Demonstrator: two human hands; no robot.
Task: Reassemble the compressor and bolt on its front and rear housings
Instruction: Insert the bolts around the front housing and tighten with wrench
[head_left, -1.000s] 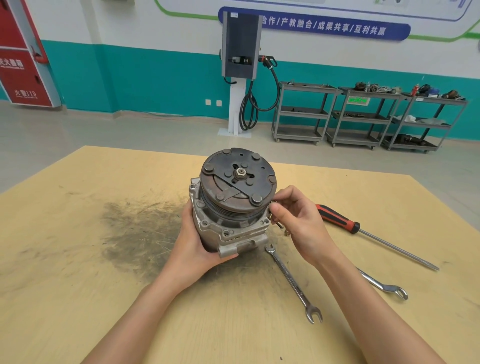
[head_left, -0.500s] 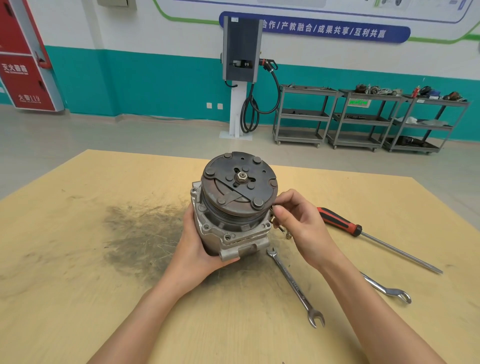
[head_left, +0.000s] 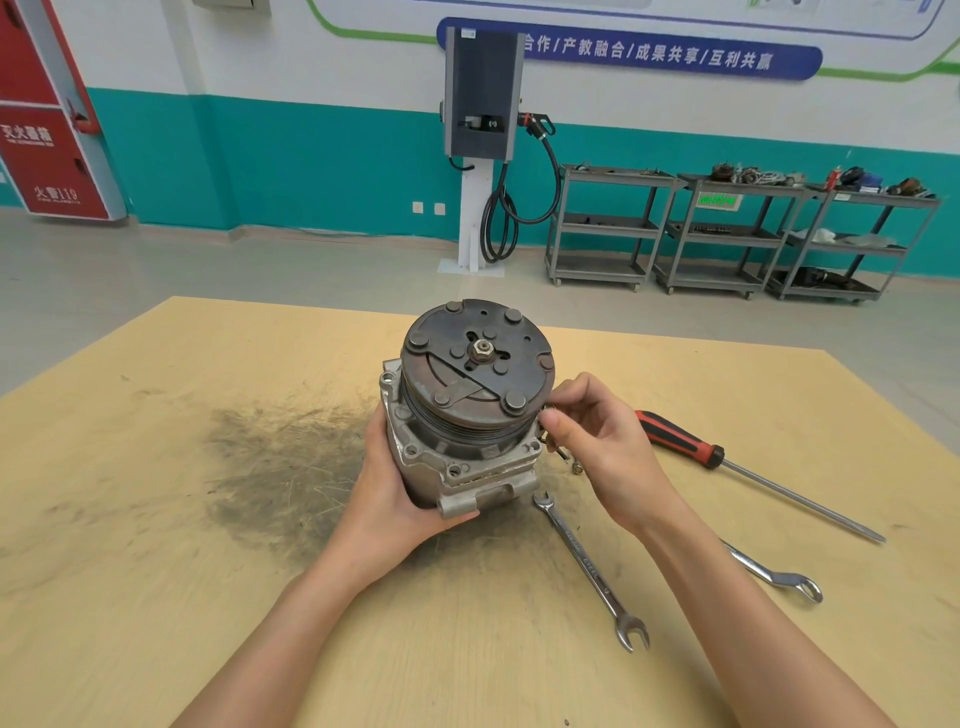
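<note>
The desk (head_left: 156, 519) carries the compressor (head_left: 467, 410), standing pulley-up at its centre. The left hand (head_left: 395, 499) wraps its body, steadying it. The right hand (head_left: 597, 447) pinches a bolt (head_left: 549, 415) at the housing flange, apparently starting it by finger. Wrenches (head_left: 592, 571) lie near for tightening.

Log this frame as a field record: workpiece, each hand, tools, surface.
workpiece: grey metal compressor with dark round pulley, upright on the table, pulley face up
left hand: left hand grips the compressor's side and lower edge
right hand: right hand pinches a small bolt at the housing's right edge; thread engagement cannot be told
tools: long silver open-end wrench near the compressor; second silver wrench partly hidden by the forearm; red-and-black-handled screwdriver to the right
loose part: small nut below the right fingers
surface: tan plywood table, dark grease smear left of the compressor
</note>
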